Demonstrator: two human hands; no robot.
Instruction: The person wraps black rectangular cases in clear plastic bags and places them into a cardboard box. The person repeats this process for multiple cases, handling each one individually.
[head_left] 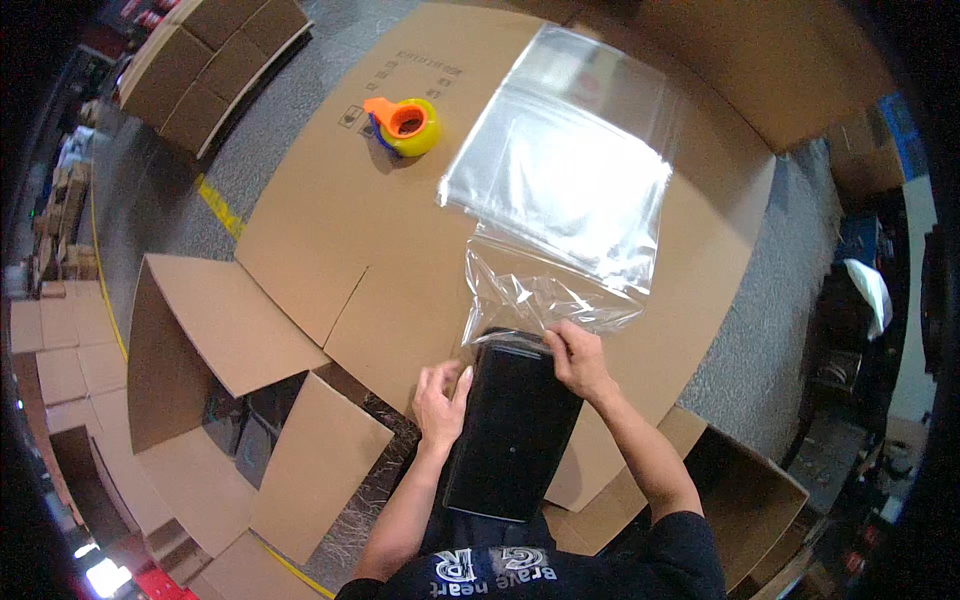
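Observation:
A flat black rectangular object [515, 430] lies lengthwise in front of me, its far end at the mouth of a clear plastic bag [530, 290]. My right hand [578, 362] pinches the bag's edge at the object's far right corner. Beside the object's far left edge is my left hand [440, 402], fingers curled and thumb raised along that edge; what its fingers hold, if anything, is hidden. Beyond the bag, a stack of clear plastic bags [575, 160] shines on the cardboard surface [400, 235].
A yellow tape roll in an orange dispenser [408, 125] rests on the cardboard at the far left. An open carton [175, 370] at left holds dark items. Another open carton [740, 490] stands at lower right. Stacked cartons [215, 65] stand at the far left.

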